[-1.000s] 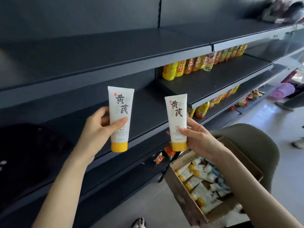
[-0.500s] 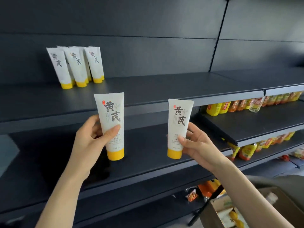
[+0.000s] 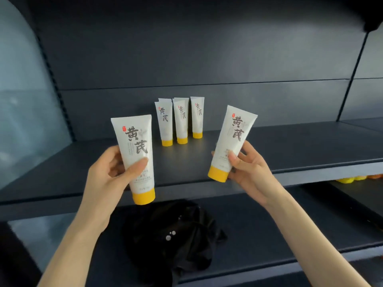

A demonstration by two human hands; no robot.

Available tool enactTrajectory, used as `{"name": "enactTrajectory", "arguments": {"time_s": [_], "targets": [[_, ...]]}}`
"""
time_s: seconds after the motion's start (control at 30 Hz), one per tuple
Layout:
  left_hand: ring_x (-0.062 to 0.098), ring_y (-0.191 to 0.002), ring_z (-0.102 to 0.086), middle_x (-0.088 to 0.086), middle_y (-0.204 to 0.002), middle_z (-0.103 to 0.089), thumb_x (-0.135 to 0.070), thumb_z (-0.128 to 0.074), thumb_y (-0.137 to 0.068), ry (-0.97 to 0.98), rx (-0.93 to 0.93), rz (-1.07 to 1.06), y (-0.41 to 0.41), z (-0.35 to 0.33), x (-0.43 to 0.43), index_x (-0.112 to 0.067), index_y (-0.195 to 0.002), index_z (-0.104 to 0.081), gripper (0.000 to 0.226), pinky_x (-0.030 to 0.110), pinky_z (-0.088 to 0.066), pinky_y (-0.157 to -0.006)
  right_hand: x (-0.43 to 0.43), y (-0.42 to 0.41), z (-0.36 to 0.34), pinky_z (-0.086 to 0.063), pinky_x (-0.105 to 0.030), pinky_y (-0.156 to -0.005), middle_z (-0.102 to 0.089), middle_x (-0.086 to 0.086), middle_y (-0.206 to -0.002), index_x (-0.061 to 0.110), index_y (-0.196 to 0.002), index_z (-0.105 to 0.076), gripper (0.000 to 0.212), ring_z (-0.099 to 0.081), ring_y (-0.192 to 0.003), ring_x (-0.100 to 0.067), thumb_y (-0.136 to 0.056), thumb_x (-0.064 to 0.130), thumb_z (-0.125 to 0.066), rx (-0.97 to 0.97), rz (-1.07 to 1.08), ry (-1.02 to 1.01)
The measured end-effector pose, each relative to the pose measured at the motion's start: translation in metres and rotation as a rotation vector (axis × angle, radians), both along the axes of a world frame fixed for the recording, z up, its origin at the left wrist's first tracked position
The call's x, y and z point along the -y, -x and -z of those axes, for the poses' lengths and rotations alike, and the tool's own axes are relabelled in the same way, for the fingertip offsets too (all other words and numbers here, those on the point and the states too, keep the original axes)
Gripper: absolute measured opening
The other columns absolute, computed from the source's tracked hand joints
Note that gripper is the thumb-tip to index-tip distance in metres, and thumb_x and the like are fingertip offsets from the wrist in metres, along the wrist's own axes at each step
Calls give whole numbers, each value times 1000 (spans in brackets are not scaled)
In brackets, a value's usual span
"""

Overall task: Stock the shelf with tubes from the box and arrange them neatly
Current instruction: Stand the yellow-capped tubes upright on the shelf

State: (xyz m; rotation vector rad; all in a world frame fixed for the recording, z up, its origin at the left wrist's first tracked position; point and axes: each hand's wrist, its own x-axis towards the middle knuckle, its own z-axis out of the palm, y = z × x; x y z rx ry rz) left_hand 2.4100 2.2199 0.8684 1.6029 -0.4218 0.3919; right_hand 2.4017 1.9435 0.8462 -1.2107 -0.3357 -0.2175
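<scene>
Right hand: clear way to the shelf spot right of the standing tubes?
Probably yes. The right hand holds a tube, tilted, over the front of the shelf. Nothing stands between it and the spot right of the standing tubes. Its grip is full, so it can place but not pick.

dim, cool light | soft sheen on shelf | edges warped, blurred
</scene>
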Motion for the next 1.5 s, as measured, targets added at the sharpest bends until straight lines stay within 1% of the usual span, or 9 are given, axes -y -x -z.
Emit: {"name": "enactTrajectory", "arguments": {"time_s": [0.1, 0.23, 0.4, 0.53, 0.7, 0.97, 1.3, 1.4, 1.5], "targets": [[3, -91, -68, -15, -101, -72, -37, -71, -63, -17, 2, 3, -12, -6, -7, -34, -99, -65, 37, 25, -49, -74, 2, -28, -12, -56, -39, -77, -63, -10, -122, 13, -133, -46, 51, -63, -110, -27, -84, 11, -58, 4, 11, -31], [3, -93, -67, -14, -101, -72, -35, -71, -63, -14, 6, -13, -26, -10, -9, -30, -102, -65, 39, 27, -50, -76, 14, -73, -23, -57, -38, -72, -69, -2, -107, 16, -120, -52, 37, -68, -98, -23, -85, 4, -59, -9, 86, -24], [2, -93, -67, -16, -102, -71, -36, -71, -62, -30, 15, -23, -41, -17, 3, -30, -103, -64, 42, 26, -50, -75, 29, -132, -32, -57, -39, -76, -60, -9, -112, 13, -121, -44, 38, -63, -100, -23, -90, -6, -54, -58, 187, 243], [1, -94, -67, -17, -101, -71, -36, -72, -62, -30, 24, -30, -52, -24, 16, -31, -101, -64, 40, 24, -50, -74, 29, -175, -34, -52, -49, -89, -53, -13, -123, 11, -121, -42, 41, -55, -116, -31, -88, -7, -58, -116, 253, 472], [4, -92, -67, -15, -100, -72, -37, -72, -61, -45, 23, -49, -60, -24, 21, -34, -97, -66, 37, 26, -51, -73, 27, -214, -26, -52, -45, -91, -53, -4, -118, 11, -124, -42, 42, -53, -118, -25, -88, -4, -60, -153, 277, 554], [2, -92, -67, -14, -100, -72, -30, -72, -62, -21, 6, -78, -72, -15, 30, -25, -101, -65, 40, 11, -52, -65, 28, -235, -18, -50, -47, -96, -55, 0, -116, 12, -129, -43, 45, -55, -116, -23, -89, 4, -61, -159, 299, 606], [1, -92, -66, -16, -101, -71, -29, -73, -61, -31, -11, -93, -75, -11, 30, -25, -103, -64, 43, 9, -50, -64, 25, -250, -16, -50, -47, -96, -54, -9, -126, 9, -128, -43, 48, -54, -116, -23, -87, 12, -67, -210, 354, 627], [1, -92, -67, -16, -100, -71, -29, -73, -62, -6, -2, -95, -77, -16, 30, -25, -102, -64, 42, 13, -53, -63, 29, -244, -18, -48, -44, -99, -53, -9, -127, 10, -126, -43, 51, -53, -118, -23, -84, 20, -71, -261, 340, 622], [2, -92, -67, -16, -100, -71, -32, -73, -61, 37, -6, -103, -80, -22, 32, -28, -100, -63, 40, 23, -53, -69, 30, -230, -27, -42, -34, -99, -43, -8, -136, 11, -130, -42, 51, -45, -125, -21, -87, 25, -67, -230, 443, 688]]}}
